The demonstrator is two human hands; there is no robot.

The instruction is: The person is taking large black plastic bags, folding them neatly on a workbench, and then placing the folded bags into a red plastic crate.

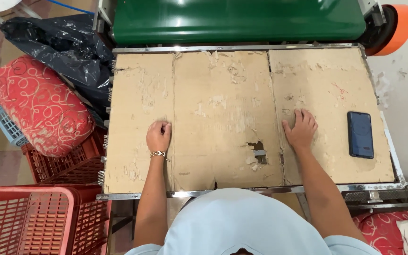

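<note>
A worn, torn sheet of brown cardboard (223, 108) covers a metal-framed table (242, 190). My left hand (159, 135) rests on the cardboard with its fingers curled into a loose fist; a gold bracelet sits on that wrist. My right hand (301, 129) lies flat on the cardboard, fingers spread, holding nothing. A dark blue phone (360, 134) lies on the cardboard to the right of my right hand, apart from it.
A green machine (237, 19) with an orange wheel (397, 28) stands behind the table. At the left are a black plastic bag (57, 42), a red patterned cushion (38, 106) and red plastic crates (29, 219). A hole (259, 151) is torn in the cardboard.
</note>
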